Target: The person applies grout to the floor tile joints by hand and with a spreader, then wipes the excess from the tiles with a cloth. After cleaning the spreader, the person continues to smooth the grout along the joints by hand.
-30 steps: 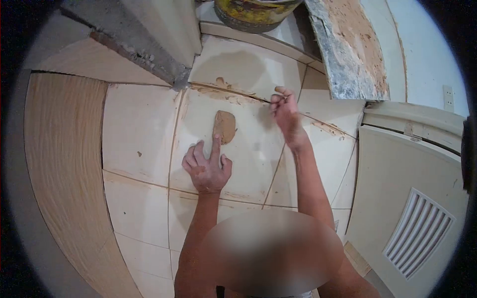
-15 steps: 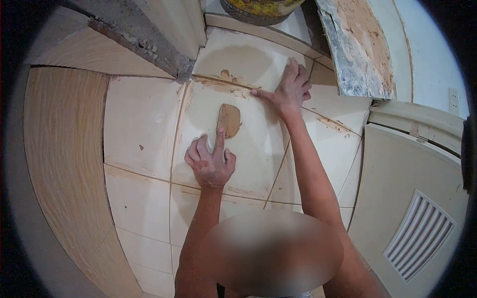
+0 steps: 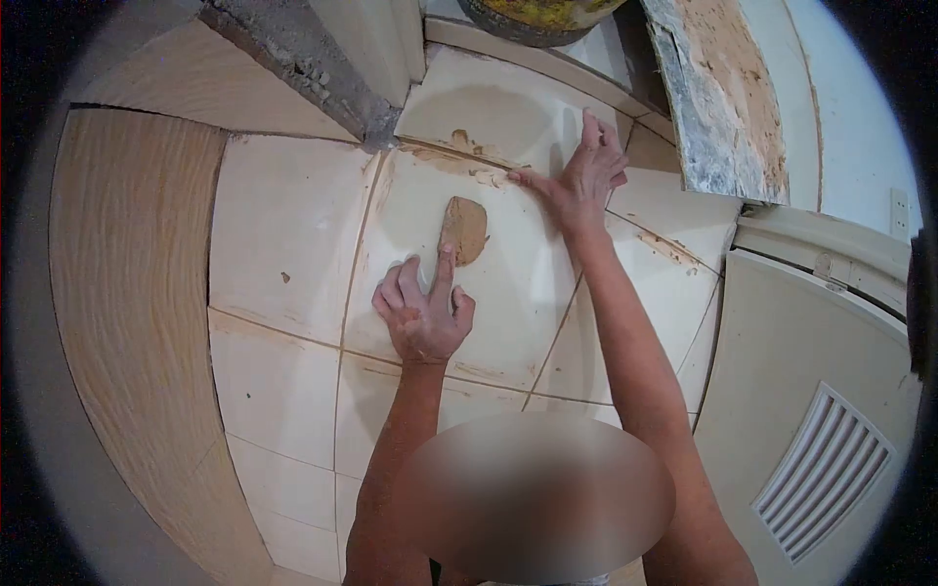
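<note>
Pale floor tiles [image 3: 278, 215] spread beneath the person's arms, with a wood-grained strip [image 3: 142, 264] along the left and a beige door [image 3: 772, 361] on the right. A board [image 3: 723, 98] coated with brown paste juts in at upper right, near a yellow-stained bucket [image 3: 542, 20] cut off by the top edge. The right hand [image 3: 578, 181] has its thumb apart from its bent fingers, the thumb tip at a tile joint. The left hand [image 3: 425, 317] rests with fingers apart, its index fingertip touching a flat brown piece [image 3: 466, 227] on the middle tile. Brown smears [image 3: 459, 156] mark the joint beyond.
</note>
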Available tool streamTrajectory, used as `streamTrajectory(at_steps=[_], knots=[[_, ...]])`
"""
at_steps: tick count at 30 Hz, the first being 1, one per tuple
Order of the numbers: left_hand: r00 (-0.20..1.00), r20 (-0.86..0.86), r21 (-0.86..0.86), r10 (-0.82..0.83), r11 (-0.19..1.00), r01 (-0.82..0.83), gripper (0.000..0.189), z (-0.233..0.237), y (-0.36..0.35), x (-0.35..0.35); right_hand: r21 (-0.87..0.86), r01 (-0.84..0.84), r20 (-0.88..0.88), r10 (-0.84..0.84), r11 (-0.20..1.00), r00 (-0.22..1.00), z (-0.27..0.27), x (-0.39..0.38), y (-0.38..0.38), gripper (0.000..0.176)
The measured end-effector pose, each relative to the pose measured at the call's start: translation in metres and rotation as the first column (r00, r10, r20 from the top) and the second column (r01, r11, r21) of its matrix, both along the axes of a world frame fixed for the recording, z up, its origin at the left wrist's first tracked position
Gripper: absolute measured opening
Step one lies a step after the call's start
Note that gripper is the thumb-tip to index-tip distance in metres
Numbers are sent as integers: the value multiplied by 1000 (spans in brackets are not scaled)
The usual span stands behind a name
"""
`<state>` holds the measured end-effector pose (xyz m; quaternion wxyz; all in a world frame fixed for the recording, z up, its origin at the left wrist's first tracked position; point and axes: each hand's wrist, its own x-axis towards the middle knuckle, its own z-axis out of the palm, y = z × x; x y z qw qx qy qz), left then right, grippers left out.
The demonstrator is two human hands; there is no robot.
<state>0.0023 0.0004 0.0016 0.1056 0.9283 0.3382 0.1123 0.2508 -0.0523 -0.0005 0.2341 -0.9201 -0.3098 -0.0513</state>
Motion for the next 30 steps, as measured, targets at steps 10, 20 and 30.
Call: streamTrajectory(at_steps=[10, 20, 30], knots=[[1000, 21, 4, -5, 1000, 4, 57, 2, -1, 2, 129, -34, -44, 40, 991, 998, -4, -21, 11, 116], [999, 32, 56, 0, 998, -2, 58, 1, 1, 1, -82, 269, -211, -281, 960, 936, 12, -29, 2, 118], [997, 73, 22, -10, 1000, 8, 57, 6, -1, 2, 200, 24, -114, -1, 980, 993, 43, -59, -46, 79]])
